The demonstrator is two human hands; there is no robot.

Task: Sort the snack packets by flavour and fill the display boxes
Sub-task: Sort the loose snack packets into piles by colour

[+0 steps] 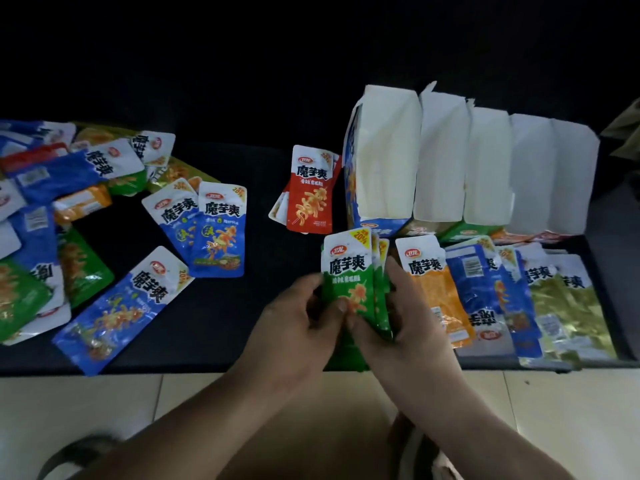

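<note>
Both hands hold one upright stack of green snack packets point(349, 271) above the front edge of the black table point(221, 323). My left hand point(298, 323) grips the stack's left side with its thumb on the front packet. My right hand point(405, 317) grips its right side. A row of white-flapped display boxes point(440, 161) stands at the back right. A small pile of red packets point(310, 192) lies just left of the boxes. Orange point(436, 292), blue point(481, 289) and gold packets point(568, 306) lie in front of the boxes.
A loose heap of mixed blue, green, orange and red packets point(69, 216) covers the table's left side, with three blue packets point(214, 230) nearer the middle. Pale floor tiles point(104, 403) show below the table edge. A shoe point(76, 452) is at the bottom left.
</note>
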